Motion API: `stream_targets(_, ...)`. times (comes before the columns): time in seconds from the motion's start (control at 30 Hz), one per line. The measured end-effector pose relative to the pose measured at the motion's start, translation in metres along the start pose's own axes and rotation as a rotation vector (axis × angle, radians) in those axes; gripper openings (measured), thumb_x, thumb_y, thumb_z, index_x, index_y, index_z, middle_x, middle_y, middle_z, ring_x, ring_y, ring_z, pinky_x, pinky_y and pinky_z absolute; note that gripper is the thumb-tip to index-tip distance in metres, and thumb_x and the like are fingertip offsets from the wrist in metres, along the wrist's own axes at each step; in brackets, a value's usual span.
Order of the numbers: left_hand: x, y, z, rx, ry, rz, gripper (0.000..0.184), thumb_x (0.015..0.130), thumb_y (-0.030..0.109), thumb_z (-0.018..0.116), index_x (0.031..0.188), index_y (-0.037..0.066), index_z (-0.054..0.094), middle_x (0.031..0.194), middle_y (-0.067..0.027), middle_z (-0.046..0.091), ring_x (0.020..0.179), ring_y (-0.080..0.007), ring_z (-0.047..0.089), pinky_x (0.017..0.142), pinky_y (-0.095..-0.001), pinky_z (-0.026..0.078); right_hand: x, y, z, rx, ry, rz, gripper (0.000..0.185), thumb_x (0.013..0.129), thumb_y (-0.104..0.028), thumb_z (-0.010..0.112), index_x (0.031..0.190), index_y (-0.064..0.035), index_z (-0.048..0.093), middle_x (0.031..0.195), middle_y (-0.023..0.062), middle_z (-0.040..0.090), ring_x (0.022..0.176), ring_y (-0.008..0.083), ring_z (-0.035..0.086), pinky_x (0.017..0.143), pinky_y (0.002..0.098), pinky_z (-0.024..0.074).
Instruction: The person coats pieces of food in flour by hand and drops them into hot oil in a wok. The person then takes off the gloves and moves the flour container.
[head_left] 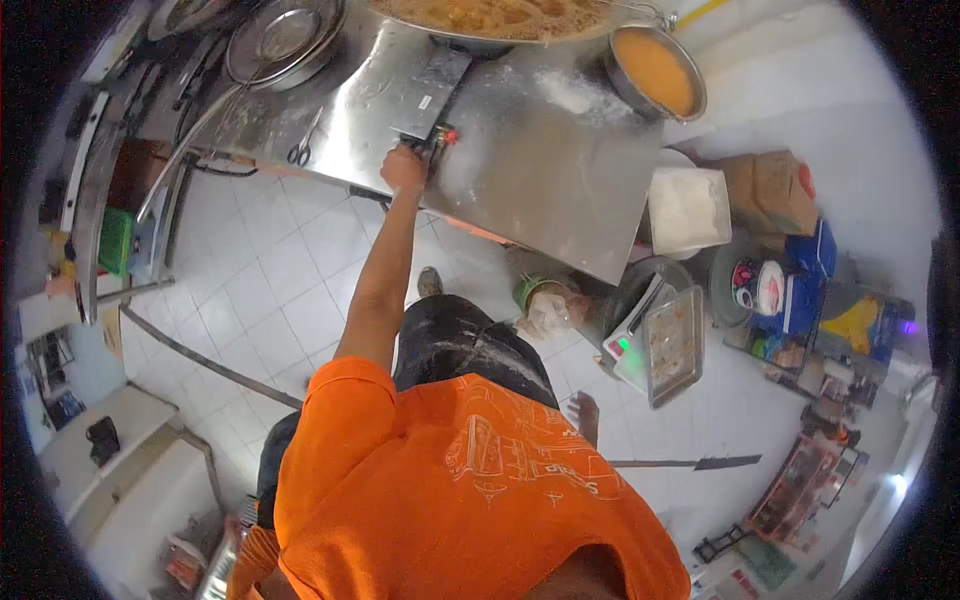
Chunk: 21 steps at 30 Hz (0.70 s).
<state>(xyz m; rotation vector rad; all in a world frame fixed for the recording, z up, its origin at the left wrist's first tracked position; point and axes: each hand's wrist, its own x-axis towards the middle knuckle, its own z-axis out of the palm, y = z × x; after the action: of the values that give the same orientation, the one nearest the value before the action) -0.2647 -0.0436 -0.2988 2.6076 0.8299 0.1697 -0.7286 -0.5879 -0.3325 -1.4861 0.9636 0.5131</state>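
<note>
My left hand (403,168), arm stretched forward, reaches the front edge of a steel worktop (560,190). Its fingers are closed at the near end of a flat grey metal panel (435,95) bearing a white label; whatever they grip is hidden. Just right of that hand sits a small red part (447,135). Beyond the panel is a wide pan (490,20) of bubbling brown liquid. Scissors (300,153) lie on the worktop to the left. My right hand (584,410) hangs low at my side, fingers apart, holding nothing.
A bowl of orange liquid (655,75) stands at the back right. Beside the worktop are a white tub (690,210), a cardboard box (770,190), and a metal tray (673,345) near a scale (625,350). Strainers (285,45) rest back left. Another person's sleeve (252,565) shows bottom left.
</note>
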Motion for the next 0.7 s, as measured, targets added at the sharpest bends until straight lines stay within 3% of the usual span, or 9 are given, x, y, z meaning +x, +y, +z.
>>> stream_targets(0.27, 0.002, 0.003, -0.002, 0.059, 0.066, 0.091, 0.023, 0.078, 0.029, 0.055, 0.073, 0.007, 0.061, 0.074, -0.0111, 0.063, 0.068, -0.0292, 0.063, 0.06, -0.0407, 0.048, -0.022, 0.038, 0.033, -0.046, 0.013, 0.096, 0.047, 0.085, -0.042, 0.047, 0.121, -0.0125, 0.044, 0.105, 0.011, 0.057, 0.091, 0.0284, 0.056, 0.084, 0.0461, 0.0429)
stream_targets(0.7, 0.006, 0.006, -0.007, 0.152, -0.096, 0.027, 0.03, 0.083, 0.035, 0.05, 0.083, 0.008, 0.063, 0.082, -0.0121, 0.063, 0.076, -0.0271, 0.063, 0.066, -0.0388, 0.049, 0.065, -0.048, 0.019, -0.005, -0.063, -0.039, 0.049, 0.082, -0.041, 0.053, 0.121, -0.0143, 0.045, 0.11, 0.0107, 0.054, 0.093, 0.0303, 0.056, 0.085, 0.0485, 0.0417)
